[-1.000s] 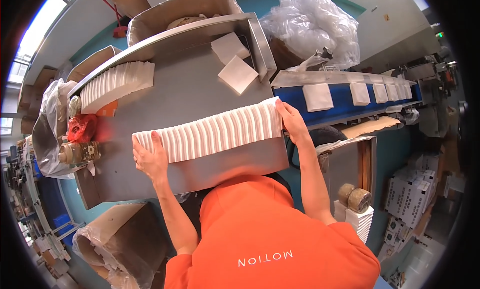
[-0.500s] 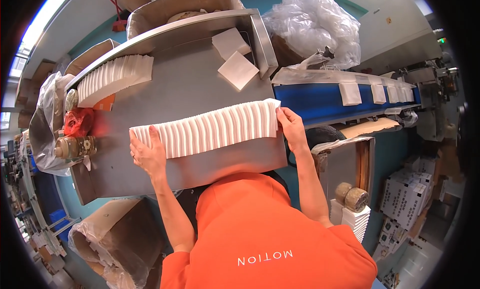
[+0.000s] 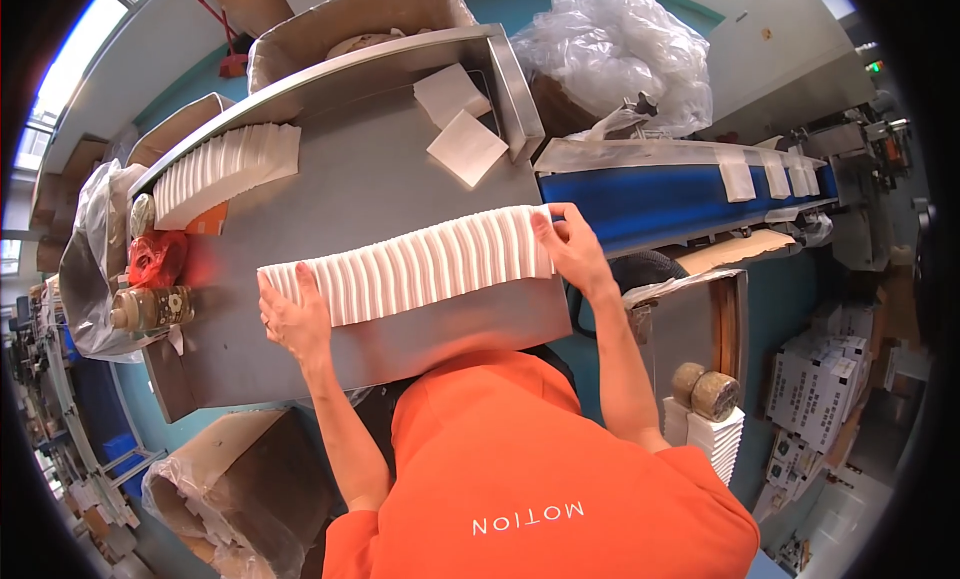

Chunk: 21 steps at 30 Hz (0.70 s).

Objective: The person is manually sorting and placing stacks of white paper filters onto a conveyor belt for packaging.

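Note:
A long row of folded white paper napkins point(image 3: 420, 264), standing on edge and packed together, lies across the grey metal table point(image 3: 340, 174) in front of me. My left hand point(image 3: 297, 314) grips its left end, thumb on the near face and fingers around the end. At the opposite end my right hand point(image 3: 575, 249) is closed on the row, its thumb pressed over the last napkins and its fingers behind them. Two loose white napkin squares point(image 3: 467, 148) lie at the table's far right corner.
Another napkin row point(image 3: 228, 171) leans along the table's far left rim. Beside it are a red plastic bag point(image 3: 157, 259) and a bottle point(image 3: 150, 309). A blue conveyor belt point(image 3: 640, 199) with several white squares runs off right. An open cardboard box point(image 3: 235, 479) stands below left.
My right hand has shifted from pinching the corner at the row's end to wrapping that end, thumb on top. The nearest white square on the belt sits farther right.

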Available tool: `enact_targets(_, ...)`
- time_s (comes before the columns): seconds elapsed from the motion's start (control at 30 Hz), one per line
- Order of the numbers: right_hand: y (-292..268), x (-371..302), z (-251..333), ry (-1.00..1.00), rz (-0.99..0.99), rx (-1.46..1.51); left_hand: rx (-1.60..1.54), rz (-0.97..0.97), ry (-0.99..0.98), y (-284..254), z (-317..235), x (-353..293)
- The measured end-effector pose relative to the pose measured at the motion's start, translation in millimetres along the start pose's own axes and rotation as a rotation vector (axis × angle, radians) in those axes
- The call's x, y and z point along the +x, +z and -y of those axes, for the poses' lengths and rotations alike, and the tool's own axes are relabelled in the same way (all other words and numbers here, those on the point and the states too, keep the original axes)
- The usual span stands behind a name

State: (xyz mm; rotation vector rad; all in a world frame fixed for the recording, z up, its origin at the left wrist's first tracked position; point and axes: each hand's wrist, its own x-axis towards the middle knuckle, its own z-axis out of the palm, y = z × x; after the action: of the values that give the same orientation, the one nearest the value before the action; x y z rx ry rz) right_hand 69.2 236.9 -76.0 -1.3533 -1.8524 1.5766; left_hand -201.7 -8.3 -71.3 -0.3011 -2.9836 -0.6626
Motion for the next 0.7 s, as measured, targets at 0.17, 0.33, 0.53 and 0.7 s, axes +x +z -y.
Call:
enact_targets(0.17, 18, -8, -28, 0.136, -0.005, 0.312, -0.006, -0.01, 0.02, 2, 3, 0)
enact_targets(0.33, -2, -24, -26, 0.339, 0.161, 0.45, -0.023, -0.003, 0.026, 2, 5, -1)
enact_targets(0.53, 9, -10, -42, 0.188, -0.131, 0.427, -0.017, 0.056, 0.118, 0, -8, -6)
enact_targets(0.7, 36, -18, -20, 0.265, -0.056, 0.581, -0.001, 0.017, 0.123, 0, -7, -11)
